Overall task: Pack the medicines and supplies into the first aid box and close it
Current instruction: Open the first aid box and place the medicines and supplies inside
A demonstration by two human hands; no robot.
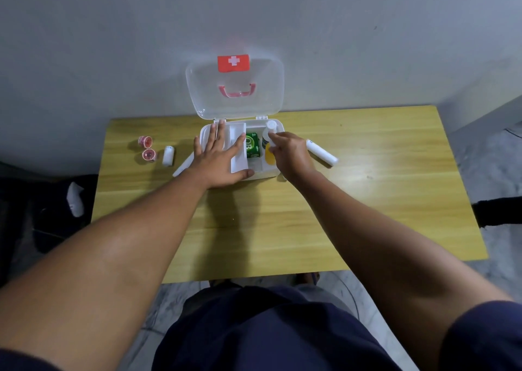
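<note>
The white first aid box (pixel 279 127) stands open at the table's far middle, its clear lid (pixel 234 88) with a red cross label upright against the wall. My left hand (pixel 219 158) lies flat, fingers spread, on the box's left side and its white inner tray (pixel 238 147). My right hand (pixel 288 154) is closed around a white bottle (pixel 269 130) standing in the box's right compartment. A green carton (pixel 252 145) lies inside beside it, and something yellow (pixel 270 158) shows under my right hand.
Left of the box on the wooden table (pixel 367 201) sit two small pink cups (pixel 147 148) and a small white bottle (pixel 168 156) on its side. A white tube (pixel 322 152) lies right of the box. A flat white piece (pixel 183 167) pokes out under my left wrist.
</note>
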